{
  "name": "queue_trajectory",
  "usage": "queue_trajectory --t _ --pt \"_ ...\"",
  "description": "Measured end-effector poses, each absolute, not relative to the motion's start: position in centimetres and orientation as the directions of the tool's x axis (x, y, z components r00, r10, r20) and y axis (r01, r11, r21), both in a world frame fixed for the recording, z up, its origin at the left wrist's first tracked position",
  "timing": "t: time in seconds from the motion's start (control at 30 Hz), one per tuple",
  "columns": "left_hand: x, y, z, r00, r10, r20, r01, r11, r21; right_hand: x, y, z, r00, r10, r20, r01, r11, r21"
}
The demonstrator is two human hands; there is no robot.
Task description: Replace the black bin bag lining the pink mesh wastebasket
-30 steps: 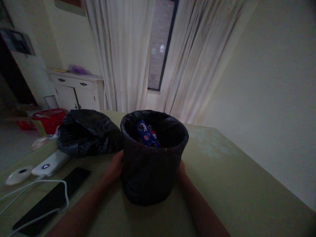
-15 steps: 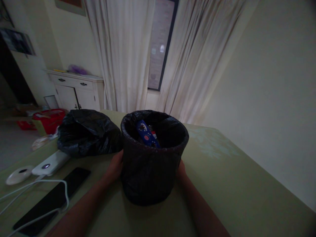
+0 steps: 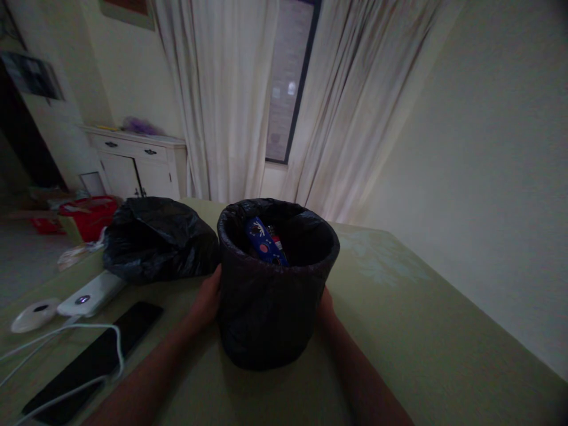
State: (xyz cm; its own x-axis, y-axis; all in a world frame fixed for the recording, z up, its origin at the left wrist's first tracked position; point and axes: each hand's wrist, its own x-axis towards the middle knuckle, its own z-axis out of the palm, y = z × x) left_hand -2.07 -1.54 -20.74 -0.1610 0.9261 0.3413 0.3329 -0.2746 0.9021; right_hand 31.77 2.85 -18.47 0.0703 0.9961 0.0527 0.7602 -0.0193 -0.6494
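A trash can lined with a black plastic bag (image 3: 270, 319) stands upright on the table in front of me. The bag is folded outward over its rim. Inside, a blue printed packet (image 3: 266, 241) leans beside a small red and white item (image 3: 277, 239) that I cannot make out. My left hand (image 3: 210, 300) presses against the can's left side, and my right hand (image 3: 326, 307) holds its right side. Most of the fingers are hidden behind the can.
Left of the can lies a second black plastic bag (image 3: 162, 242), partly open. Nearer are a white power bank (image 3: 93, 294), a round white device (image 3: 34, 315), a black phone (image 3: 95, 361) and a white cable (image 3: 119, 346). The green table (image 3: 412, 331) meets a wall on the right.
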Motion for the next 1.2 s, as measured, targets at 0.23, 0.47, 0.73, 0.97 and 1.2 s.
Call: queue_trajectory --t 0.23,0.47,0.73,0.97,1.2 --pt "-2.2 -1.1 -18.9 -0.314 0.926 0.208 0.174 -0.159 0.972 32.0 3.6 -18.6 0.062 0.988 0.139 0.567 0.079 -0.82" --pt "-4.2 -1.5 -15.7 -0.173 0.967 -0.186 -0.572 0.055 0.819 33.5 5.1 -18.5 0.079 0.996 0.051 -0.333 0.074 -0.94" --pt "-1.2 -2.0 -16.7 -0.333 0.941 -0.054 -0.422 -0.098 0.901 33.4 3.8 -16.4 0.147 0.963 0.224 -0.527 0.268 -0.806" --pt "-0.3 -3.7 -17.0 -0.421 0.799 0.429 0.236 -0.36 0.903 32.5 1.5 -13.8 0.115 0.951 0.287 -0.419 0.308 -0.854" --pt "3.6 -5.5 -13.9 -0.363 0.406 0.839 0.543 -0.64 0.545 32.3 1.2 -11.2 0.154 0.971 0.181 -0.464 0.233 -0.855"
